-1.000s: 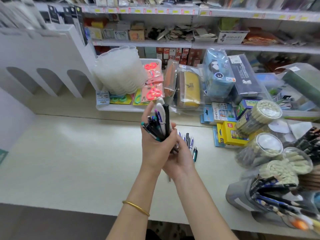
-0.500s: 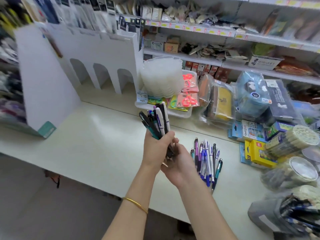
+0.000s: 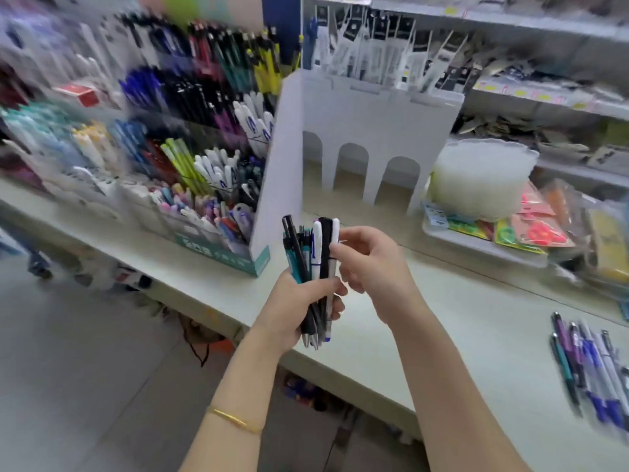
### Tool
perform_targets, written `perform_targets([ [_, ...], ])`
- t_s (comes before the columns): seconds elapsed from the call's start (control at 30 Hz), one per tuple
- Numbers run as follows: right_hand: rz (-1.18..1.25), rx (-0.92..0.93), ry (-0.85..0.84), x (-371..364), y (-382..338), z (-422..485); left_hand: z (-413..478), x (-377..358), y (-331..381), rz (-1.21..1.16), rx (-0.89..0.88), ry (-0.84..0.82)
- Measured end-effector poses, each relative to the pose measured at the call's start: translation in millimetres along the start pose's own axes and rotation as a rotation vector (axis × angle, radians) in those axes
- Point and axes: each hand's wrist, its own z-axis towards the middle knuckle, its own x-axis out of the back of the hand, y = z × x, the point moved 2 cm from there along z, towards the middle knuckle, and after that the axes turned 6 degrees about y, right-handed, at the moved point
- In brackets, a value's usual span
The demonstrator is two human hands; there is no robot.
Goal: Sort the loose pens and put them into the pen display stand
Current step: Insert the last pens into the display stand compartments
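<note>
Holding entry, head view, one frame.

Item 1: bundle of pens (image 3: 311,267). Centre of frame, above the near edge of the table (image 3: 476,321). The left hand (image 3: 296,304) has it round the lower half of the barrels, the grip narrow and the fingers curled fully round the bundle. The long axis is near vertical in the picture, with the upper ends leaning slightly toward the upper left. Tips show below the fist; blur hides which end is the writing end.

Item 2: rightmost white pen (image 3: 335,240). At the bundle's right edge, upright and parallel with its neighbours. The right hand (image 3: 371,267) pinches its upper end between thumb and forefinger, the other fingers loosely curled.

Item 3: loose pens (image 3: 589,369). Lower right of frame, lying flat on the table side by side, long axes running up and down the picture. Well apart from both hands.

Item 4: pen display stand (image 3: 190,155). Left half of frame, on the table, its tiered compartments crowded with slanting pens. Heavily blurred. Its near corner is just left of the bundle.

Item 5: white cardboard divider (image 3: 357,155) with arched cut-outs, behind the bundle.

Handling, as judged: the pens are light, stiff and smooth-barrelled, so they are likely to slide lengthwise out of a loose fist. Hold the bundle at mid-barrel. Draw a single pen out by its upper end, along its own axis.
</note>
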Motion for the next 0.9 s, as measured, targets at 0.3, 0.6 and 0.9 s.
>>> perform_targets([
  [0.3, -0.076, 0.133, -0.072, -115, -31, 26, 15, 122, 38, 0.147, 0.027, 0.250],
  [0.6, -0.079, 0.357, -0.181, -201, -34, 64, 53, 187, 90, 0.185, 0.010, 0.192],
  [0.9, 0.025, 0.230, -0.096, -223, -58, 128, 113, 214, 156, 0.141, -0.015, 0.042],
])
